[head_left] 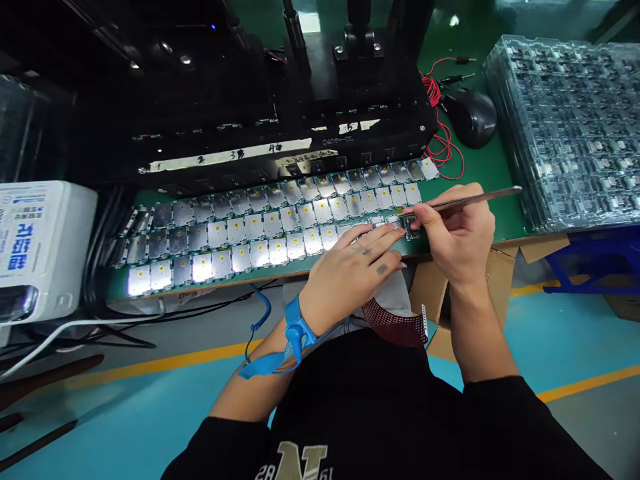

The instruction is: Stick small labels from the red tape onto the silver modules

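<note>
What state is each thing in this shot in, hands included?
Left hand, open, resting on the boards
Right hand, gripping tweezers
Tweezers, held, tips at the dark board
Dark board, uncovered, under the right fingers
Silver boards, lying in rows
Wrist strap, fastened on the left wrist
Clear trays, stacked
Red leads, loosely coiled
Mouse, untouched

Slim steel tweezers angle down toward a small dark circuit board lying flat.

Wrist strap blue, bench mat green, wire red, modules silver with yellow dots.
</note>
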Tool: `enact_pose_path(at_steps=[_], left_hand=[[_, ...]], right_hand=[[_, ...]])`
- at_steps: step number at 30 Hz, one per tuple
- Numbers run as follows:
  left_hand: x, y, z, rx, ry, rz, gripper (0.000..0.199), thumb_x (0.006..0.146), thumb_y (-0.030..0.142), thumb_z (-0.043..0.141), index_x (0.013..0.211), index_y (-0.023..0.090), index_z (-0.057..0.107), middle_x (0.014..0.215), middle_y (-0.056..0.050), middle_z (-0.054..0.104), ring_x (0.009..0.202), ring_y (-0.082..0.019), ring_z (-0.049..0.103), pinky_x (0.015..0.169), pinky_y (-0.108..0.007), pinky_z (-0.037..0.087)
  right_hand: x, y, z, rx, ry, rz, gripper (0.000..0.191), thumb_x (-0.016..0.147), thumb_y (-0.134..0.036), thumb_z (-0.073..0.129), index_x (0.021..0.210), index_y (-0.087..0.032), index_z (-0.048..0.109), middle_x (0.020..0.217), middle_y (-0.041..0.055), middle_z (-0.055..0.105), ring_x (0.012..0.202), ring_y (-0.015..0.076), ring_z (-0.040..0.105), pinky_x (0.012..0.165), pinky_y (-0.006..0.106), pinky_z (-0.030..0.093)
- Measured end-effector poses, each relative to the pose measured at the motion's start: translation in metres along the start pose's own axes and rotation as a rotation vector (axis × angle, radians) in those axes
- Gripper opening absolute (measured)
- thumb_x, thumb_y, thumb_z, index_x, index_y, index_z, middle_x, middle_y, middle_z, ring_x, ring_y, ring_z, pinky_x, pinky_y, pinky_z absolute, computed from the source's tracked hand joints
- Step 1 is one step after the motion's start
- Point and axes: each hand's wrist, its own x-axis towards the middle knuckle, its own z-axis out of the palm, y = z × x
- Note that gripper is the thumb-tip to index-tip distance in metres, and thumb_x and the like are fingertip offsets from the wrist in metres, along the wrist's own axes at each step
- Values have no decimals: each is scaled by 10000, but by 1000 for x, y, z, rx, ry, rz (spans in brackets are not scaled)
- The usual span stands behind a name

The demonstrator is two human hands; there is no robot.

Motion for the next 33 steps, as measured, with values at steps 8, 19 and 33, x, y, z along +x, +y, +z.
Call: enact_pose_path(at_steps=[8,19,33], left_hand=[[1,1,0,15,27,2,153,995,250,531,987,152,649,1296,-66,666,1205,-226,638,1031,-422,528],[1,2,0,-3,50,-7,156,989,249,539,972,146,655,1274,-72,678,1202,-230,642,1021,-423,529],[-3,-4,-8,-488,359,-146,93,985,257,554,1002,204,629,962,-20,739,960,-137,692,893,-330,549]], right_hand=[[-8,4,3,54,89,20,127,820,-245,733,880,-242,622,825,-40,667,625,100,675,541,252,576],[-7,1,5,73,134,36,165,802,-239,753,872,-238,603,782,-45,662,610,100,682,525,225,573],[-15,-57,5,359,391,-14,216,858,-343,704,887,-235,519,750,-63,582,631,124,702,482,243,596]])
